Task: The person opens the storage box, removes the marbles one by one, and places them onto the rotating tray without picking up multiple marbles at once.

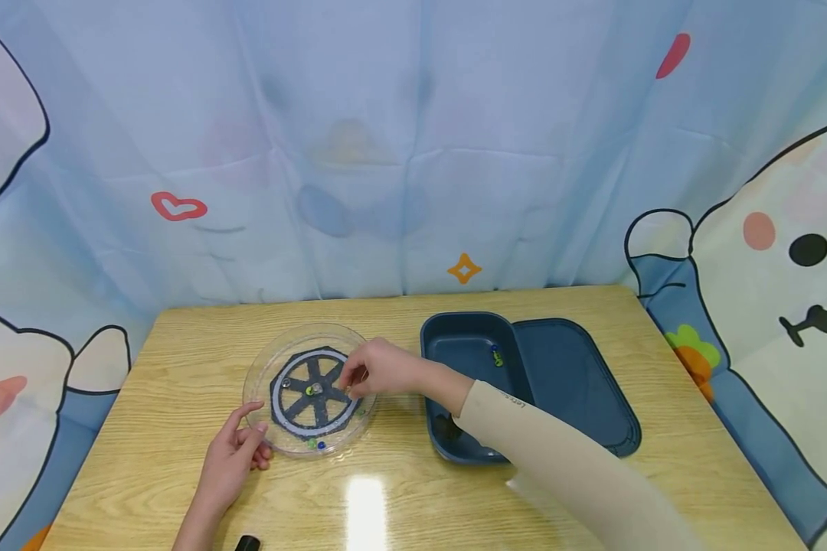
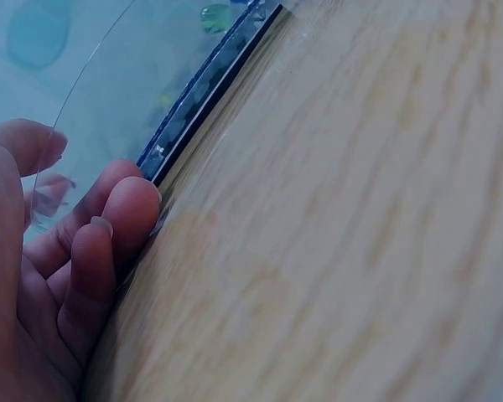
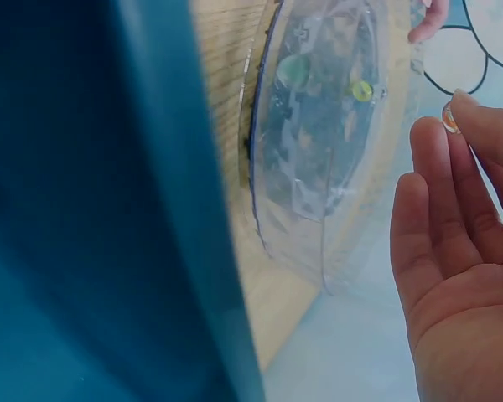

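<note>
My left hand [image 1: 229, 459] grips the near left side of a clear round dish [image 1: 256, 358], its index finger over the rim. A dark spoked wheel pattern [image 1: 320, 419] shows at the dish's middle. Over the dish's right side, my right hand [image 1: 389, 369] pinches a small clear marble with an orange swirl [image 3: 451, 119] between thumb and fingertips. Inside the dish lie a yellow-green marble [image 1: 309, 390] near the centre, a greyish marble [image 1: 286, 383] on the left, and a green marble [image 1: 312, 444] beside a blue marble [image 1: 321, 445] at the near edge.
A dark blue bin [image 1: 448, 320] stands right of the dish, with several small marbles [image 1: 497, 357] inside; my right forearm crosses over it. A flat dark blue lid [image 1: 572, 375] lies against its right side. A black object [image 1: 247, 543] shows at the table's near edge.
</note>
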{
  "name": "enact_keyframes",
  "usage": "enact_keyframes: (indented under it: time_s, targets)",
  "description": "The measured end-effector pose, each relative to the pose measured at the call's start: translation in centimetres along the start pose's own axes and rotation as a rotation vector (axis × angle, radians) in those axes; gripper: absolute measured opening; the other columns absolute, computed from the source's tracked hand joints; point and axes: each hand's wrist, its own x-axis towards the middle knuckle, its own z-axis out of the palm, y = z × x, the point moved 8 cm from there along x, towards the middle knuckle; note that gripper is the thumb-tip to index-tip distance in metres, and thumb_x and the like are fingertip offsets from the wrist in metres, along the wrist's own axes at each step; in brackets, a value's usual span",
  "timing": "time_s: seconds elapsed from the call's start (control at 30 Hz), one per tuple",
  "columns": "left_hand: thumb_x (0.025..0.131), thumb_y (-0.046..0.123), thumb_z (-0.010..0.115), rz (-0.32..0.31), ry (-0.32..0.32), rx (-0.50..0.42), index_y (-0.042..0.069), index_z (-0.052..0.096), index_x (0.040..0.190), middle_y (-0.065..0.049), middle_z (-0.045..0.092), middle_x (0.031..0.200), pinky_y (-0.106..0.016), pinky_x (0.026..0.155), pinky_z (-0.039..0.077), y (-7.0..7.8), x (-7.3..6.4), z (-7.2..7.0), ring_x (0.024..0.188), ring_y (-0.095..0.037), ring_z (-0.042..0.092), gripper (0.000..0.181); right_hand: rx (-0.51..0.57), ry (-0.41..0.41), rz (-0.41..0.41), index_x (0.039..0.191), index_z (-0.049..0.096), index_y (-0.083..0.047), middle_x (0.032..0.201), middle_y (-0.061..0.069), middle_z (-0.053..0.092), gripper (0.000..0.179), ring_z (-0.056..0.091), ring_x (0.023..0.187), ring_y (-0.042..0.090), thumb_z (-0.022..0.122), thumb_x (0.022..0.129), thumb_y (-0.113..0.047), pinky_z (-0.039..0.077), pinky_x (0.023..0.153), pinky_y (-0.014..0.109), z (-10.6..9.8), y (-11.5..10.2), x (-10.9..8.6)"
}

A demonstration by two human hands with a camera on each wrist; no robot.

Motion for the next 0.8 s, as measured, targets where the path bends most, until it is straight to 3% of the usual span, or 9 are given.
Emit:
enact_keyframes:
  time_s: [0.43, 0.63, 0.8]
  targets:
    - [0.103, 0.019, 0.057, 0.003, 0.003, 0.019, 0.011, 0.05, 0.139, -0.013, 0.063, 0.068, -0.032, 0.054, 0.056, 0.1, 0.0, 0.0, 0.055, -0.018, 0.062, 0.038, -0.046, -0.013, 0.015, 0.102, 0.075, -0.003, 0.096, -0.001, 0.067, 0.012, 0.063, 0.085, 0.007, 0.073, 0.09, -0.002, 0.052, 0.075, 0.022, -0.2, 0.8, -0.3]
    - [0.103, 0.018, 0.057, 0.006, 0.011, 0.027, 0.011, 0.05, 0.139, -0.013, 0.063, 0.068, -0.032, 0.054, 0.056, 0.1, 0.0, -0.1, 0.054, -0.018, 0.062, 0.037, -0.051, 0.005, 0.026, 0.104, 0.075, -0.004, 0.098, -0.003, 0.068, 0.014, 0.064, 0.088, 0.007, 0.071, 0.09, -0.003, 0.052, 0.076, 0.022, -1.2, 1.1, -0.8]
    - [0.103, 0.016, 0.057, 0.012, 0.013, 0.033, 0.011, 0.051, 0.138, -0.013, 0.063, 0.068, -0.032, 0.053, 0.056, 0.0, 0.0, -0.1, 0.054, -0.018, 0.062, 0.036, -0.062, 0.038, 0.028, 0.105, 0.075, -0.004, 0.103, 0.005, 0.071, 0.015, 0.065, 0.09, 0.01, 0.07, 0.091, -0.002, 0.053, 0.078, 0.024, -2.7, 1.4, -1.8]
